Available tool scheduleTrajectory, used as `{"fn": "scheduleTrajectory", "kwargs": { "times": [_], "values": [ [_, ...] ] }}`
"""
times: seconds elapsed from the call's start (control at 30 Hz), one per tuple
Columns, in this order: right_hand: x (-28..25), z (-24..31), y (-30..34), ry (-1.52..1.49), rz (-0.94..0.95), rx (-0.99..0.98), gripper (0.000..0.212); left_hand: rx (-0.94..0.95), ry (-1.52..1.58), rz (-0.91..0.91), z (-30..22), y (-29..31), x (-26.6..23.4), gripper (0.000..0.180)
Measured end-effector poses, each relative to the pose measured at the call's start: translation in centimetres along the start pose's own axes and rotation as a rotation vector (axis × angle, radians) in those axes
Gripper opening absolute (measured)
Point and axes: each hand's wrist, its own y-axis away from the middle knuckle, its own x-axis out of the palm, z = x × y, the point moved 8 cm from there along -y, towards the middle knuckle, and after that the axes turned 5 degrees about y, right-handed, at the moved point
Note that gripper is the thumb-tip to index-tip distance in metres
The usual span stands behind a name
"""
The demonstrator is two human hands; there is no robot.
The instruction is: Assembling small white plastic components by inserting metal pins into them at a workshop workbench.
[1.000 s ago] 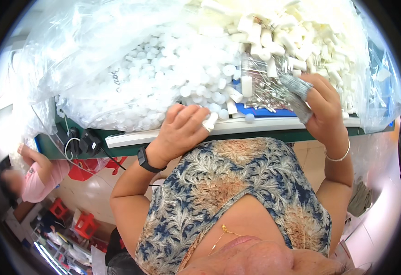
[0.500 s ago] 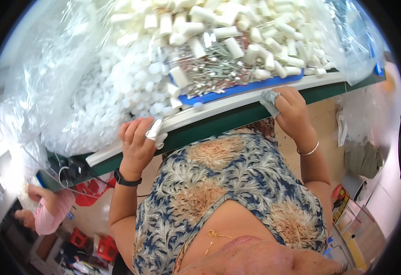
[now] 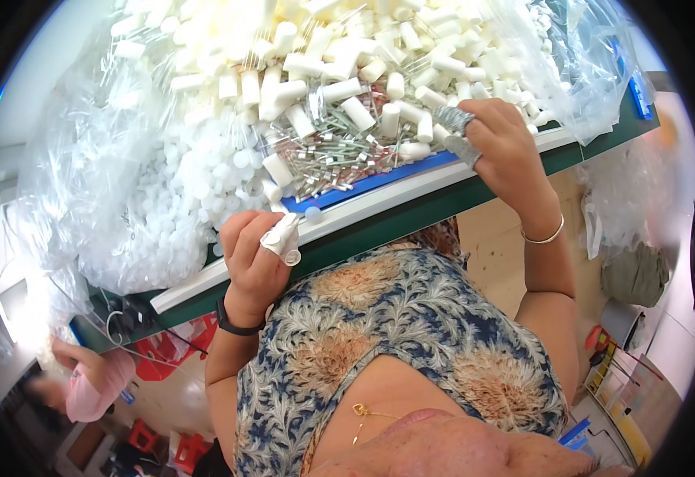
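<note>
My left hand (image 3: 254, 253) is closed at the front edge of the bench, with white wrapping (image 3: 282, 232) about its thumb side. A small round white end shows at the wrapping; whether it is a held piece I cannot tell. My right hand (image 3: 508, 147) reaches over the edge at the right, its thumb and index finger in grey wraps and apart. Its fingertips are beside the heap of white cylinders (image 3: 390, 119). Between the hands, thin metal pins with pale ends (image 3: 335, 163) lie in a blue tray (image 3: 395, 176).
Small translucent round caps (image 3: 204, 171) lie in a clear plastic bag (image 3: 85, 191) on the left. Another clear bag (image 3: 594, 87) stands at the right. A white rail (image 3: 363, 203) runs along the green bench edge. Behind on the left, a person in pink (image 3: 97, 381) works near red stools.
My right hand has moved up and over the bench edge to the white cylinders, its thumb and index finger parting. My left hand has shifted slightly right and down, still closed.
</note>
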Motion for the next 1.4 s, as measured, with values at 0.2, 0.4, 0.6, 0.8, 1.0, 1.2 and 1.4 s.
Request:
{"fn": "scheduleTrajectory", "kwargs": {
  "times": [0.2, 0.4, 0.6, 0.8, 1.0, 1.2, 1.4],
  "values": [
    [2.0, 1.9, -0.9, -0.012, 0.105, -0.187, 0.019, -0.019, 0.032, -0.030, -0.3, -2.2, 0.0, 0.029],
    [2.4, 0.1, -2.7, -0.056, 0.052, -0.223, 0.021, -0.022, 0.057, -0.034, -0.4, -3.1, -0.1, 0.031],
    [1.7, -4.4, -6.2, -0.359, -0.189, 0.050, 0.022, -0.028, 0.077, -0.035, -0.5, -3.4, 0.2, 0.031],
    [-3.8, -5.1, -6.0, -0.077, -0.464, 0.102, 0.025, -0.041, 0.092, -0.008, -0.5, -3.4, 0.3, 0.031],
    [-3.9, -4.5, 0.0, -0.080, -0.164, 0.254, 0.017, -0.070, 0.019, -0.037, -0.1, -3.6, -0.4, 0.030],
    [-2.6, -2.2, 2.0, -0.053, -0.063, 0.244, 0.022, -0.067, 0.058, -0.007, -0.1, -3.9, -0.3, 0.028],
    [-2.7, -4.1, 2.0, 0.165, -0.178, 0.319, 0.026, -0.075, 0.078, -0.007, -0.1, -3.9, -0.2, 0.027]
  ]
}}
